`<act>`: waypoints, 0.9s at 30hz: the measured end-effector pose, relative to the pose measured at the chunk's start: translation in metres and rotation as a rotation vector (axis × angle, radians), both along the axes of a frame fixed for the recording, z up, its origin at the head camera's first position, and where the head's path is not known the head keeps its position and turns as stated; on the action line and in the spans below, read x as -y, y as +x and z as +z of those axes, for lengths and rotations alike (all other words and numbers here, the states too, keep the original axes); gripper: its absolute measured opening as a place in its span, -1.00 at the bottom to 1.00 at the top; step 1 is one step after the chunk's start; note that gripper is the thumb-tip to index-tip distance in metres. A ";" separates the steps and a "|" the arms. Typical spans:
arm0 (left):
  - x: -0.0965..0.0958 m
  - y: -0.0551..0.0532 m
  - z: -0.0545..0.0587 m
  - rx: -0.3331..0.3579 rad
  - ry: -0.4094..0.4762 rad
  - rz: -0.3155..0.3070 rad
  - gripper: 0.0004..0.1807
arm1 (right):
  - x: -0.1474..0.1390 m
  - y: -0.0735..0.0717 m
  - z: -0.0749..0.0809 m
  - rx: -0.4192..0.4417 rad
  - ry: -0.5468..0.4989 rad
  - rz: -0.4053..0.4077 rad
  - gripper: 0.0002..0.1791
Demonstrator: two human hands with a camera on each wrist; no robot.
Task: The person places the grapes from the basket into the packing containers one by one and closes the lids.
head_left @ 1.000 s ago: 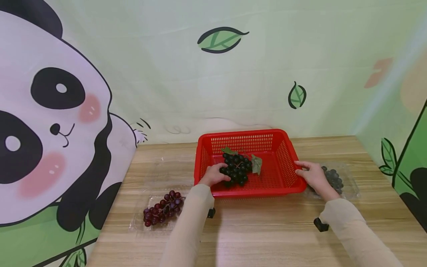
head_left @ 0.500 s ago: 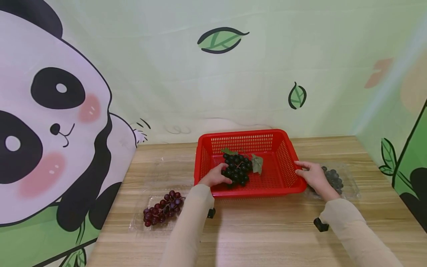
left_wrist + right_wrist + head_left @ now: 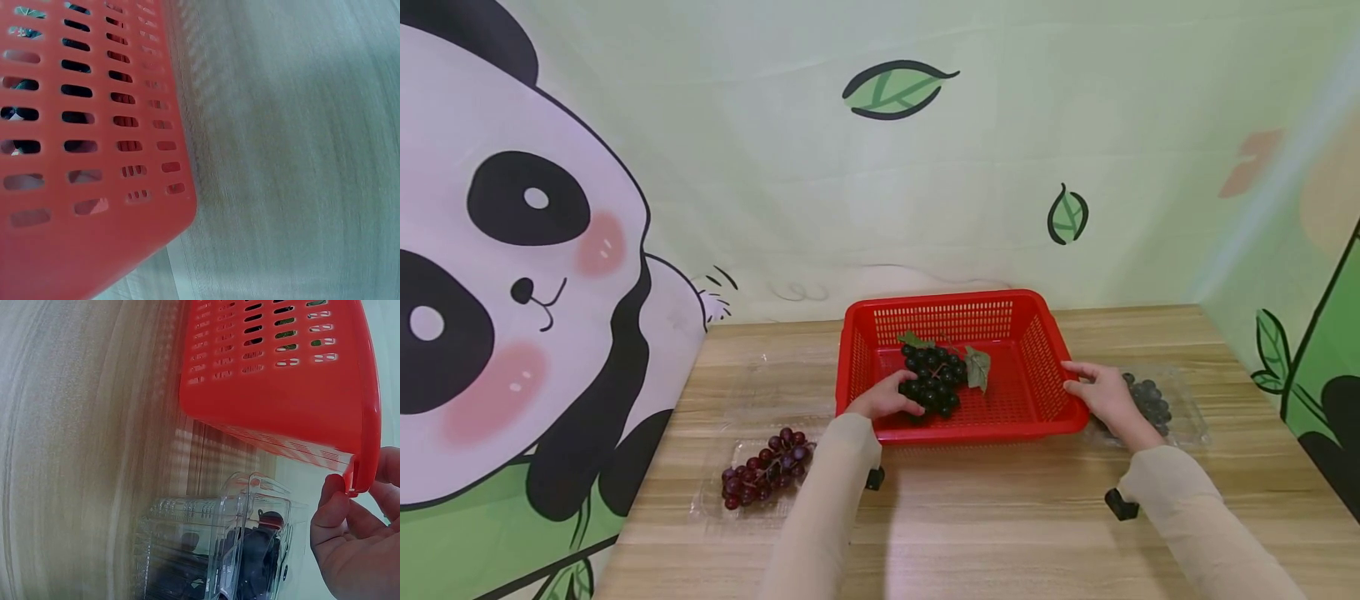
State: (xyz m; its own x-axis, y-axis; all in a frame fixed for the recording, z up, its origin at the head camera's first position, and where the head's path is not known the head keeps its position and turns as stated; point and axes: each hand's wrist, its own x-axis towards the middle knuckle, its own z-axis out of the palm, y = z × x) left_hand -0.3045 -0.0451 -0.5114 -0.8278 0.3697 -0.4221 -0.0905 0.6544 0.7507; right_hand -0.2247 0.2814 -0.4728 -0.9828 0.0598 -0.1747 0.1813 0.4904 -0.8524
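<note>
A bunch of black grapes (image 3: 934,382) with green leaves lies in the left half of a red plastic basket (image 3: 970,433). My left hand (image 3: 886,397) reaches over the basket's near left side, thumb and fingers around the left of the bunch; some fingertips are hidden. My right hand (image 3: 1105,393) pinches the basket's right rim, and the right wrist view shows thumb and fingers on either side of that rim (image 3: 370,425). In the left wrist view only the basket's slotted wall (image 3: 100,187) shows, with dark shapes behind the slots and the hand out of sight.
To the left, red grapes (image 3: 767,468) lie in an open clear plastic box (image 3: 707,500). Right of the basket, a clear box (image 3: 215,544) holds more dark grapes (image 3: 1148,406). A wall with printed pandas and leaves (image 3: 901,90) stands behind the wooden table (image 3: 1000,533).
My left hand has shifted slightly right, and its thumb lies a little further over the grapes. The bunch has barely moved. My right hand and the basket look the same.
</note>
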 end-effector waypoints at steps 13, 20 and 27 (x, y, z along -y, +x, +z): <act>0.001 0.002 0.000 -0.005 0.000 0.004 -0.55 | 0.000 0.000 0.000 0.003 -0.005 0.004 -0.50; 0.001 0.001 0.002 -0.023 -0.016 -0.004 -0.61 | 0.000 0.000 0.000 0.007 -0.006 0.005 -0.50; 0.000 0.002 0.002 -0.023 -0.021 0.040 -0.65 | 0.000 -0.001 -0.001 0.007 0.002 -0.001 -0.50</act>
